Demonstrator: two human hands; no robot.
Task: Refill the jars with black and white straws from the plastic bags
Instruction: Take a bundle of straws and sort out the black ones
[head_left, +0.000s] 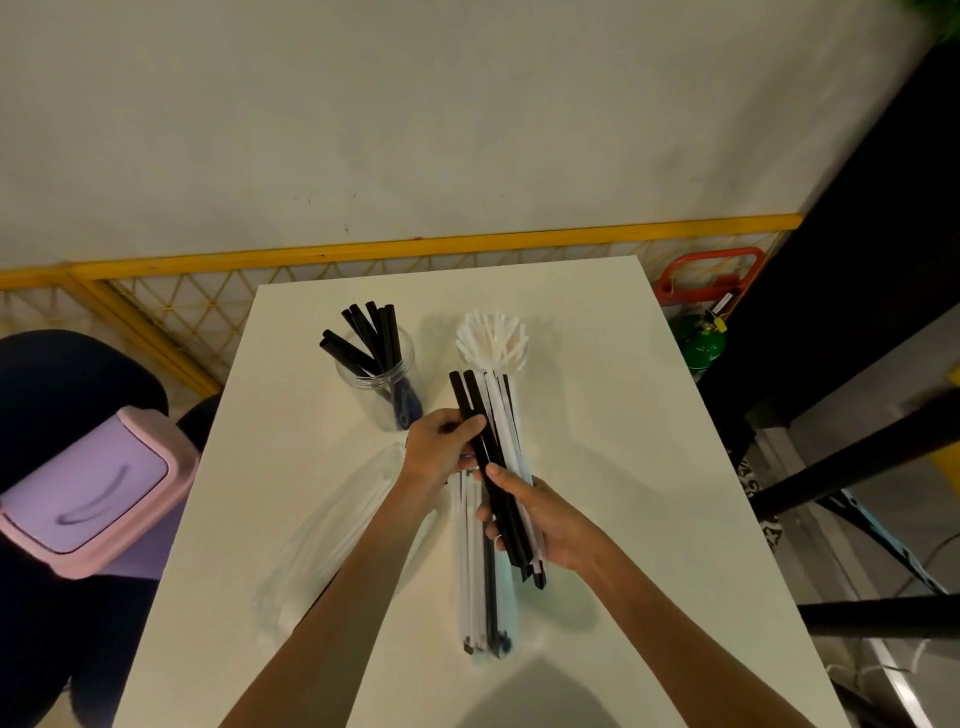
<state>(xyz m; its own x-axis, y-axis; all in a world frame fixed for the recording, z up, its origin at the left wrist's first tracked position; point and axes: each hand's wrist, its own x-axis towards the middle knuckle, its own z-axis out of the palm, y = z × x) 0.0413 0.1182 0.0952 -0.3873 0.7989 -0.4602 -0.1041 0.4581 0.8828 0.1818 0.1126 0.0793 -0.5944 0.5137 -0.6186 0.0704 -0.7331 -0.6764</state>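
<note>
Near-edge plastic bag (480, 613) lay on white table (649, 467), mixed straws inside. Right hand (545, 525) gripped mixed bundle (508, 434) of black and white straws above bag. Left hand (439, 449) pinched black straws (464, 392) at bundle's far end. Step judged: sorting blacks out. Next move likely calls for drawing them free, carrying far-left to black-straw jar (376, 364); white-straw jar (492, 345) stood just right of it.

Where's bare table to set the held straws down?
Bare: right side, from white-straw jar and right hand out to the table edge; also behind both jars. Crowded: the middle, with black-straw jar, clear bag, straw-filled bag, left hand.
</note>
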